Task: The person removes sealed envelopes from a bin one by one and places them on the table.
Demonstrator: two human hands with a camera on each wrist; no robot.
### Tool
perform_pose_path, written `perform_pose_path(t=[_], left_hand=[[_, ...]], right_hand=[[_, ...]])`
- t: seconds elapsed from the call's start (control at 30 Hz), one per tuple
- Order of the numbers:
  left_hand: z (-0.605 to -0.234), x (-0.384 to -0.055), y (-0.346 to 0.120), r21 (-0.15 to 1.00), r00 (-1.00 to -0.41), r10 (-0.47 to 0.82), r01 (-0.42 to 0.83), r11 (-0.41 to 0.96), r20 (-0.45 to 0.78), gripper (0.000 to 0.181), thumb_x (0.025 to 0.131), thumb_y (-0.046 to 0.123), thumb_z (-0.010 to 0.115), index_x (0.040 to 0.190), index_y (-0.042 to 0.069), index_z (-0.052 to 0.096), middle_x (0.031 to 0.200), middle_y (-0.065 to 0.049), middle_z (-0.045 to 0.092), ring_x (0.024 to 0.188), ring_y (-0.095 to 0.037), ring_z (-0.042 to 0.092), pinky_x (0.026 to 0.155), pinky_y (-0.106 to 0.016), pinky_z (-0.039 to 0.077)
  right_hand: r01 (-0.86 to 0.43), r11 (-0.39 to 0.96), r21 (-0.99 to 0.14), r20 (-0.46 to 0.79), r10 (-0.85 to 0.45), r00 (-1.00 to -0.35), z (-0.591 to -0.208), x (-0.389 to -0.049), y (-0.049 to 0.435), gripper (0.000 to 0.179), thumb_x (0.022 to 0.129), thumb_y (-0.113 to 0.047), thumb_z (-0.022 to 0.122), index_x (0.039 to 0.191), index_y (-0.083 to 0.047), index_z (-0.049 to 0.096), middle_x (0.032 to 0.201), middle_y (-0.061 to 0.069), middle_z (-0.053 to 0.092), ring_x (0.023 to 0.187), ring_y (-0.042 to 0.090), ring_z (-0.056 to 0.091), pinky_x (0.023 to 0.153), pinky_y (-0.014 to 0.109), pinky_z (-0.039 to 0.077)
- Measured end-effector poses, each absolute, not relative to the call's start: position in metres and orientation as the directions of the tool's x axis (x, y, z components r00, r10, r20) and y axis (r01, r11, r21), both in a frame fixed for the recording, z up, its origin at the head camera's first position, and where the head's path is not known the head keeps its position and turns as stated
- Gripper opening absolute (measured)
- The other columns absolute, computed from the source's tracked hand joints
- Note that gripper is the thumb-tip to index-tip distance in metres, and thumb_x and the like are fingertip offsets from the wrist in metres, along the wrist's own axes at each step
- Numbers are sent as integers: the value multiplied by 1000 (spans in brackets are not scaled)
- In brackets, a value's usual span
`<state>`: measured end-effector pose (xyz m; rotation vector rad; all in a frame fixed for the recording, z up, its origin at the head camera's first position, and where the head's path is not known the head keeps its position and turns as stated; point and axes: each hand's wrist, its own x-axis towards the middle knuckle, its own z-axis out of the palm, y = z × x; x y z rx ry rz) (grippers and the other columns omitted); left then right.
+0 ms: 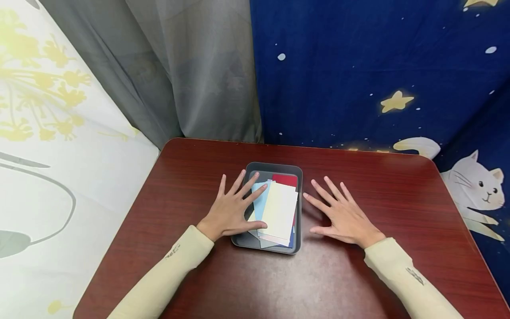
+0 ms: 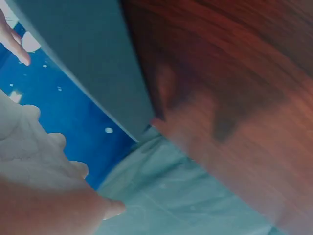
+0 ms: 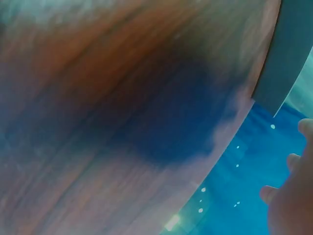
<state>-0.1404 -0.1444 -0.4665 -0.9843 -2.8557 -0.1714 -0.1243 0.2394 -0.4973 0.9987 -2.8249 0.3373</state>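
A dark grey tray (image 1: pixel 274 167) stands on the table, holding a loose pile of paper cards. Cream and white cards (image 1: pixel 280 208) lie uppermost, with a light blue card (image 1: pixel 260 200), a red card (image 1: pixel 284 180) and a dark blue edge showing around them. My left hand (image 1: pixel 229 212) is spread over the tray's left side, its fingers and thumb partly covering the pile; whether it touches the tray I cannot tell. To the right of the tray, my right hand (image 1: pixel 346 219) is spread too, holding nothing. In both wrist views the tray's outer wall (image 2: pixel 93 58) shows near the fingers.
The reddish-brown table (image 1: pixel 191 177) has wood grain and rounded far corners. Behind it hang a grey curtain (image 1: pixel 215 79) and a blue curtain (image 1: pixel 338 79) with stars and a cat. A white patterned cloth (image 1: pixel 99 177) borders the left side.
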Motion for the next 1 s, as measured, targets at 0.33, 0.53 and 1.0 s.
perform_pose_path(t=[0.33, 0.53, 1.0], left_hand=[[-479, -148, -162, 127, -835, 543, 550, 825, 85, 105, 90, 84, 61, 176, 33, 29, 185, -1, 8, 169, -41, 4, 121, -83, 3], [-477, -140, -166, 247, -858, 511, 509, 824, 63, 102, 96, 73, 67, 178, 31, 24, 185, -5, 6, 168, -45, 5, 120, -84, 8], [-471, -87, -159, 582, -936, 352, 300, 756, 26, 101, 98, 22, 82, 175, 2, 20, 164, -25, 47, 135, -38, 62, 102, -65, 54]], right_hand=[[-607, 774, -181, 156, -587, -795, -504, -137, 237, 98, 92, -78, 70, 174, -35, 38, 184, 2, 16, 169, 37, 1, 129, 69, 8], [-642, 744, -188, 148, -624, -767, -501, -149, 227, 94, 95, -80, 65, 173, -35, 39, 184, 4, 18, 169, 38, 2, 129, 68, 8], [-761, 617, -199, 137, -752, -645, -496, -176, 221, 76, 105, -53, 70, 171, -26, 44, 181, 14, 24, 167, 41, 17, 126, 65, 27]])
